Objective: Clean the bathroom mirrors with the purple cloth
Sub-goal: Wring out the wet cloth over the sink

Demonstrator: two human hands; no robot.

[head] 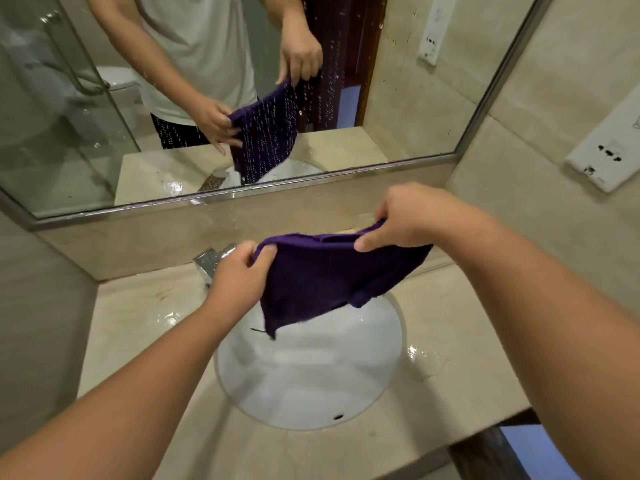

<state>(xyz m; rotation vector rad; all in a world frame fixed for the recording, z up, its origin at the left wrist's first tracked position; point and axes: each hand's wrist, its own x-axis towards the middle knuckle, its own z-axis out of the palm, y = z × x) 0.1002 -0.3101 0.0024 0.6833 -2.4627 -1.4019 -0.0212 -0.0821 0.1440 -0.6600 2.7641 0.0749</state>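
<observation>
Both hands hold the purple cloth (332, 275) stretched between them above the sink (311, 375). The left hand (239, 271) pinches one upper corner between thumb and curled fingers; the right hand (398, 220) pinches the opposite upper edge, slightly higher and nearer the wall. Below the two grips the cloth hangs folded, its lowest corner dangling over the basin. Just behind the left hand's grip stands the chrome faucet (211, 261). Beyond both grips, the mirror (415, 109), speckled with droplets, reflects the hands and cloth.
</observation>
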